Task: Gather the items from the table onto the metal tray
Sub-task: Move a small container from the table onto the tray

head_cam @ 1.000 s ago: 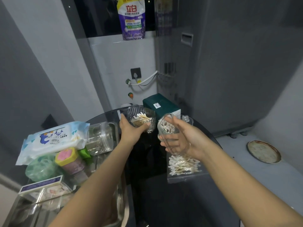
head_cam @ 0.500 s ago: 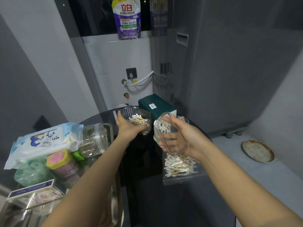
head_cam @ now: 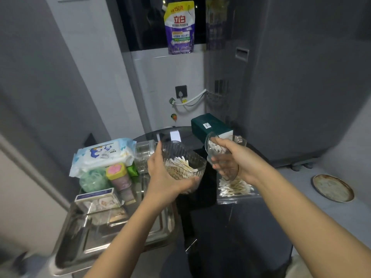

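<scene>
My left hand [head_cam: 166, 177] grips a clear ribbed box of cotton swabs [head_cam: 183, 164], held in the air just right of the metal tray [head_cam: 112, 235]. My right hand [head_cam: 236, 159] holds a second clear container of cotton swabs [head_cam: 215, 149], tilted, above a flat clear bag of swabs [head_cam: 234, 188] lying on the dark table [head_cam: 210, 217]. On the tray stand a pack of wet wipes [head_cam: 102, 154], a green mesh sponge [head_cam: 94, 180], a tube with a pink-and-yellow cap [head_cam: 120, 180], a clear jar [head_cam: 143, 157] and a small box [head_cam: 98, 200].
A dark green tissue box [head_cam: 208, 125] sits at the table's far side, near the wall socket and cable. A purple detergent pouch [head_cam: 179, 27] stands on the ledge above. A round plate [head_cam: 332, 188] lies on the grey surface at right.
My left hand has drawn the ribbed swab box back toward me and toward the tray. My right hand holds its container in about the same place. The camera has shifted.
</scene>
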Demonstrator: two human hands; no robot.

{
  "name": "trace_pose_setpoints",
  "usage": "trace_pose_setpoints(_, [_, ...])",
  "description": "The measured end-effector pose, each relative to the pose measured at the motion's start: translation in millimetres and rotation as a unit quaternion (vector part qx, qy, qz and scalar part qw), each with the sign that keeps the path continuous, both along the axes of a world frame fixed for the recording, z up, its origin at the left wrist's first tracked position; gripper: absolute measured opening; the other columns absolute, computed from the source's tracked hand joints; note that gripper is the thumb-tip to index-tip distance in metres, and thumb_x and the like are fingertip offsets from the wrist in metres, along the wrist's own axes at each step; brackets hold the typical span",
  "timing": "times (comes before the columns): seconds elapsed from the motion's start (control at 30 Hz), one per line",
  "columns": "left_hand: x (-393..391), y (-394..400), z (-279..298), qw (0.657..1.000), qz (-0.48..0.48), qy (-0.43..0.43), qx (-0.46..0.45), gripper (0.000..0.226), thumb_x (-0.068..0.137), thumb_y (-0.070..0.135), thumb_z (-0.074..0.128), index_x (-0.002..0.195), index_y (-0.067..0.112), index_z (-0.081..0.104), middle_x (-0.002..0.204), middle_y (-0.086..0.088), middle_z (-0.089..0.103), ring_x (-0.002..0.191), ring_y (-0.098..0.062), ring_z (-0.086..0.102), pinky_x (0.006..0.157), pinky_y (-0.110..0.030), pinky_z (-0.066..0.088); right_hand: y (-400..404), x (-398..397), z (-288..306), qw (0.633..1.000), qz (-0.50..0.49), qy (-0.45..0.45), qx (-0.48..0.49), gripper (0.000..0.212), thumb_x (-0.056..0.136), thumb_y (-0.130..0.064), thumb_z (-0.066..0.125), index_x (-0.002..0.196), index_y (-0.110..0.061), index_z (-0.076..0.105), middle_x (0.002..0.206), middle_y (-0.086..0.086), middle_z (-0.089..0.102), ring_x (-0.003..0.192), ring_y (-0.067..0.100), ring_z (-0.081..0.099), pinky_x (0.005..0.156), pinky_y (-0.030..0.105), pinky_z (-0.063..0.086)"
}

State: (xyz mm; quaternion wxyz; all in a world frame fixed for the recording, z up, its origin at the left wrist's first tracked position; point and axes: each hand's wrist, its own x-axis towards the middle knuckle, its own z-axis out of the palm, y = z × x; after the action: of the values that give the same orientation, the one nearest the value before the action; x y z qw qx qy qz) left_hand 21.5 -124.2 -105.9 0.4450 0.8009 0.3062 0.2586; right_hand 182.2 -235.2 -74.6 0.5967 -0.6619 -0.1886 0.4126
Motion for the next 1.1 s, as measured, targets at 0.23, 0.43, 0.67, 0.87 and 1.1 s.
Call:
trace_pose_setpoints(0.23, [-21.8,-17.8,-6.5,0.999,-0.025,-0.004,0.038,0.130,0.058,0.036,0.086,0.151,0.031,-0.005,0.130,0.019,0.009,0.130,-0.001,0.010,0.108,-0.021,0.012,6.5,-34.2,-3.7,0.986,0.054,-0.158,0.008,0.013,0.082,-0.050,0.060,0.095,-0.050,0.062,0.113,-0.012,0.064,0.099,0.007,0.062,0.090,0.027,0.046])
trace_pose_setpoints(0.43, [-22.1,-17.7,-7.6,0.998,-0.032,0.006,0.062,0.131,0.058,0.041,0.084,0.149,0.033,-0.010,0.127,0.021,0.008,0.133,-0.001,0.007,0.109,-0.017,0.011,14.3,-53.5,-3.5,0.969,0.068,-0.237,0.018,0.043,0.083,-0.047,0.060,0.126,-0.041,0.055,0.120,-0.015,0.056,0.111,0.000,0.050,0.082,0.017,0.037])
trace_pose_setpoints(0.67, [-23.3,-16.5,-6.8,0.994,-0.054,0.019,0.093,0.131,0.059,0.042,0.084,0.151,0.030,-0.010,0.121,0.024,0.007,0.127,0.003,0.006,0.105,-0.013,0.012,21.9,-55.7,-10.1,0.960,0.075,-0.268,0.009,0.045,0.083,-0.052,0.057,0.127,-0.049,0.051,0.130,-0.010,0.048,0.109,-0.001,0.046,0.080,0.015,0.035])
trace_pose_setpoints(0.87, [-25.0,-12.3,-5.5,0.992,-0.078,0.034,0.093,0.131,0.059,0.042,0.084,0.150,0.029,-0.009,0.136,0.014,0.012,0.136,-0.005,0.007,0.104,-0.016,0.016,19.9,-55.6,-13.2,0.959,0.072,-0.274,0.009,0.045,0.081,-0.054,0.057,0.125,-0.051,0.050,0.130,-0.007,0.047,0.117,0.006,0.047,0.079,0.016,0.038])
trace_pose_setpoints(1.1, [-26.0,-10.4,-4.5,0.990,-0.089,0.042,0.102,0.129,0.058,0.043,0.084,0.151,0.030,-0.004,0.129,0.018,0.011,0.135,-0.005,0.009,0.103,-0.016,0.020,20.4,-57.5,-14.8,0.949,0.043,-0.313,0.008,0.046,0.080,-0.051,0.061,0.125,-0.045,0.053,0.124,-0.006,0.051,0.104,-0.003,0.050,0.076,0.012,0.037])
